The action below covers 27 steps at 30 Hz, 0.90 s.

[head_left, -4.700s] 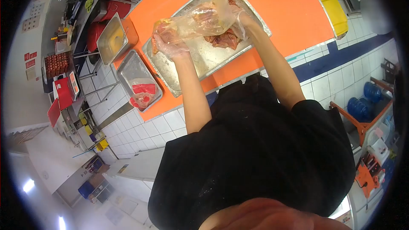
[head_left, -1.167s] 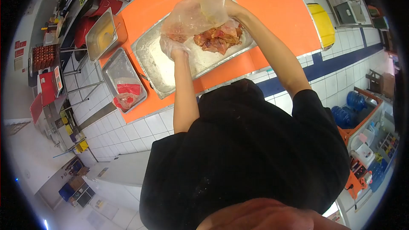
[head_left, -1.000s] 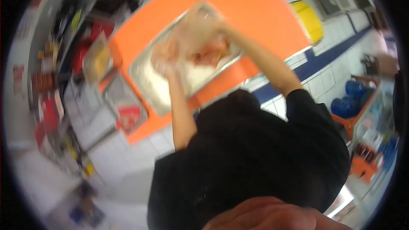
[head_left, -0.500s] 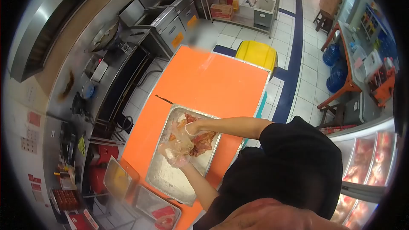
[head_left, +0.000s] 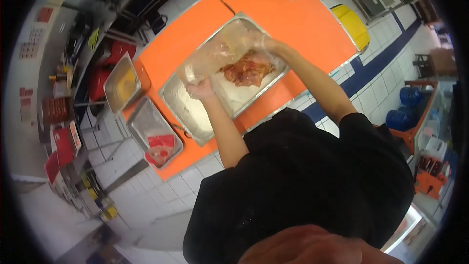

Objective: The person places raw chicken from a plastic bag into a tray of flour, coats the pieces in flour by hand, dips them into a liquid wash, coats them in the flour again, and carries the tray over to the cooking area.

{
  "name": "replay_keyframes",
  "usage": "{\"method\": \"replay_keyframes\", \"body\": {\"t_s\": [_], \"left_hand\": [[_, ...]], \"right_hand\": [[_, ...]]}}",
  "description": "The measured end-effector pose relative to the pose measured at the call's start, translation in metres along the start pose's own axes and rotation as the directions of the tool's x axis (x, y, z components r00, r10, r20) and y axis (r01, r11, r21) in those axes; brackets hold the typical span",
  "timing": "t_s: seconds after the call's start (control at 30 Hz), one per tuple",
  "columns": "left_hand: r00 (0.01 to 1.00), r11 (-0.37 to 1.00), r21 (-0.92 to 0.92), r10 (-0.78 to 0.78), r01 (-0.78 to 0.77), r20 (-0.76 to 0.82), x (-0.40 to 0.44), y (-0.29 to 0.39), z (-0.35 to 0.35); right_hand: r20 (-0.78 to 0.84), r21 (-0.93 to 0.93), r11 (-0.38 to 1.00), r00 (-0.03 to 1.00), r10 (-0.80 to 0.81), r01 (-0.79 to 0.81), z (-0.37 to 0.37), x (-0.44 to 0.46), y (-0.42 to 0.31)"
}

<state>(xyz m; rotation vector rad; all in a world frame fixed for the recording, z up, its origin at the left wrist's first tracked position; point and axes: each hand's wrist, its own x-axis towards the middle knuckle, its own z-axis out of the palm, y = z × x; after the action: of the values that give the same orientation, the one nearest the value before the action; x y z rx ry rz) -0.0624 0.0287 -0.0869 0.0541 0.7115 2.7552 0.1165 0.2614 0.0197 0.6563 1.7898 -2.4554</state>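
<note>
A large metal tray (head_left: 166, 88) lies on the orange tabletop, with pale powder over its floor. Reddish-brown marinated meat (head_left: 246, 70) rests spread out inside. Over the tray's far part a clear plastic bag (head_left: 210, 58) stretches between my hands, blurred by motion; yellowish patches show through it. My left hand (head_left: 199, 89) is closed at the bag's near-left end, above the powder. My right hand (head_left: 264, 44) is at the far-right end, just beyond the meat; plastic and blur hide its fingers.
Left of the table edge stand a deep metal pan (head_left: 119, 83) with something yellow inside and a shallower tray (head_left: 146, 117) holding a red-and-pink packet (head_left: 160, 149). A dark thin tool (head_left: 225, 6) lies beyond the big tray. A yellow bin (head_left: 352, 27) stands past the table's right end.
My view has turned and tipped down to the left. My hands have moved apart and off the meat, and the plastic now spans between them. The meat is more exposed.
</note>
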Motion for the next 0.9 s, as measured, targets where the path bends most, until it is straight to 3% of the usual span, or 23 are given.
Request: {"method": "replay_keyframes", "body": {"t_s": [0.17, 0.23, 0.27, 0.33, 0.37, 0.43, 0.47, 0.5, 0.53, 0.6, 0.7, 0.8, 0.9], "left_hand": [[0.985, 0.995, 0.055, 0.085, -0.077, -0.147, -0.006, 0.041, 0.026], [0.959, 0.938, 0.308, 0.220, -0.159, -0.177, -0.012, 0.060, 0.003], [0.932, 0.820, 0.533, 0.332, -0.208, -0.146, -0.014, 0.074, -0.012], [0.870, 0.434, 0.871, 0.493, -0.231, -0.015, -0.015, 0.108, -0.056], [0.842, 0.189, 0.959, 0.534, -0.210, 0.080, -0.014, 0.130, -0.075], [0.797, -0.313, 0.940, 0.529, -0.137, 0.292, -0.002, 0.172, -0.106], [0.895, -0.223, 0.974, 0.426, -0.039, 0.133, -0.001, 0.203, -0.112], [0.952, -0.165, 0.982, 0.304, 0.086, -0.032, -0.001, 0.235, -0.116], [0.910, -0.192, 0.966, 0.406, 0.171, -0.080, -0.006, 0.251, -0.114], [0.710, -0.006, 0.968, 0.681, 0.251, -0.180, -0.021, 0.267, -0.106], [0.512, 0.221, 0.939, 0.794, 0.262, -0.329, -0.035, 0.283, -0.082], [0.424, 0.293, 0.910, 0.813, 0.293, -0.398, -0.041, 0.289, -0.068], [0.369, 0.324, 0.886, 0.820, 0.331, -0.438, -0.043, 0.294, -0.059]], "right_hand": [[-0.065, 0.159, 0.980, 0.989, 0.131, -0.119, -0.018, -0.010, -0.014], [-0.016, 0.201, 0.959, 0.978, 0.208, -0.201, -0.031, 0.003, 0.004], [-0.104, 0.012, 0.992, 0.986, 0.128, -0.127, -0.031, 0.002, 0.013], [-0.209, -0.376, 0.927, 0.975, -0.077, -0.007, -0.006, -0.015, -0.002], [-0.242, -0.506, 0.848, 0.970, 0.031, -0.154, -0.018, -0.011, 0.010], [-0.189, -0.830, 0.529, 0.982, 0.028, -0.175, -0.004, -0.017, 0.014], [-0.160, -0.933, 0.322, 0.987, 0.028, -0.161, 0.003, -0.018, 0.012], [-0.231, -0.946, 0.232, 0.973, 0.017, -0.228, 0.006, -0.013, 0.026], [-0.219, -0.968, 0.136, 0.975, -0.044, -0.211, 0.012, -0.015, 0.034], [-0.176, -0.980, -0.058, 0.970, -0.166, -0.188, 0.017, -0.022, 0.049], [-0.166, -0.986, -0.005, 0.981, -0.103, -0.167, 0.004, -0.015, 0.070], [-0.009, -0.967, 0.253, 0.998, -0.063, 0.008, -0.019, -0.011, 0.076], [-0.170, -0.766, 0.633, 0.985, -0.027, -0.115, -0.011, -0.032, 0.065]]}}
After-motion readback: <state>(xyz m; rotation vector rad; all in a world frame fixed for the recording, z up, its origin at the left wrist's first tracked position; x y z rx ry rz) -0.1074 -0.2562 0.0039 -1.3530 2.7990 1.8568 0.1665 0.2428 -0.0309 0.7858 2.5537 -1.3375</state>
